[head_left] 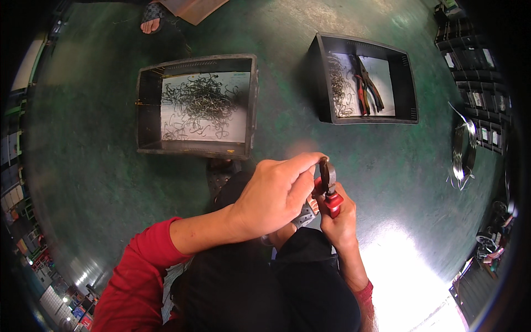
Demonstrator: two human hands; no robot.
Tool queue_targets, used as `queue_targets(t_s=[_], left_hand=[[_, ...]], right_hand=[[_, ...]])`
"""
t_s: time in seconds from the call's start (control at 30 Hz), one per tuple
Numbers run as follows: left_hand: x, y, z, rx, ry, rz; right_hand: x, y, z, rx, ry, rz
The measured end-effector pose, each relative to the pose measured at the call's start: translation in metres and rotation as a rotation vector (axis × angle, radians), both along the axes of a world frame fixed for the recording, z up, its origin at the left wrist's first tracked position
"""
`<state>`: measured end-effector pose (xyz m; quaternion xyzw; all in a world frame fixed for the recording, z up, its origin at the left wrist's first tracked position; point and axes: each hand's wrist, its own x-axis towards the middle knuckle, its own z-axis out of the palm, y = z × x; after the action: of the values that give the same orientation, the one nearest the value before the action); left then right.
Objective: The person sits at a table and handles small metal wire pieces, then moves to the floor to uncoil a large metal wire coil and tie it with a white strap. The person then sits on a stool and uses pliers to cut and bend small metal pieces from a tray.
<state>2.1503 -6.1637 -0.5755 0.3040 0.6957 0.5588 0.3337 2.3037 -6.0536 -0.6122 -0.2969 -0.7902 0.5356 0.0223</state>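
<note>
My right hand [342, 221] is closed around the red-handled pliers [330, 180], whose dark jaws point upward. My left hand [276, 191] reaches across to the tip of the jaws, with thumb and forefinger pinched together there. Whatever lies between those fingertips is too small to make out. Ahead on the left is a black crate [149, 110] lined with white sheet, and a heap of small bent metal wire hooks [202, 99] lies in it. A second black crate [405, 91], ahead on the right, contains more small bent wires [338, 83] and long-handled tools like pliers [368, 91].
On the green floor [282, 99] to the right lies a coil of shiny wire [463, 146]. Dark racks with bins [478, 83] line the right side. Another person's foot [151, 19] and a brown board [193, 8] show at the far edge.
</note>
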Motion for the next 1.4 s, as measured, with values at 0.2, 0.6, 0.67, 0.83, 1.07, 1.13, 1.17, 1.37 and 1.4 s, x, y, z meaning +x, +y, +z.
queue_targets(t_s=[0.2,0.6,0.67,0.83,1.07,1.13,1.17,1.37,1.4], left_hand=[[-0.022,-0.004,0.000,-0.104,-0.006,-0.140],[-0.054,0.001,-0.025,0.094,-0.476,0.161],[-0.050,0.003,-0.027,0.175,-0.437,0.208],[-0.040,0.005,-0.031,0.387,-0.349,0.278],[-0.036,0.003,-0.041,0.564,-0.072,0.164],[-0.036,0.003,-0.043,0.599,-0.080,0.157],[-0.036,0.003,-0.043,0.620,-0.078,0.144],[-0.032,0.000,-0.043,0.597,0.004,0.125],[-0.032,0.000,-0.043,0.588,0.013,0.124]], right_hand=[[-0.003,0.023,0.007,-0.081,-0.004,0.170],[-0.010,0.037,0.042,-0.670,-0.248,0.092],[-0.011,0.031,0.043,-0.732,-0.228,0.092],[-0.016,0.022,0.045,-0.777,-0.177,0.082],[-0.023,0.021,0.048,-0.756,-0.144,0.138],[-0.023,0.021,0.047,-0.786,-0.154,0.125],[-0.022,0.021,0.047,-0.766,-0.146,0.127],[-0.018,0.015,0.048,-0.684,-0.044,0.130],[-0.018,0.014,0.048,-0.704,-0.055,0.122]])
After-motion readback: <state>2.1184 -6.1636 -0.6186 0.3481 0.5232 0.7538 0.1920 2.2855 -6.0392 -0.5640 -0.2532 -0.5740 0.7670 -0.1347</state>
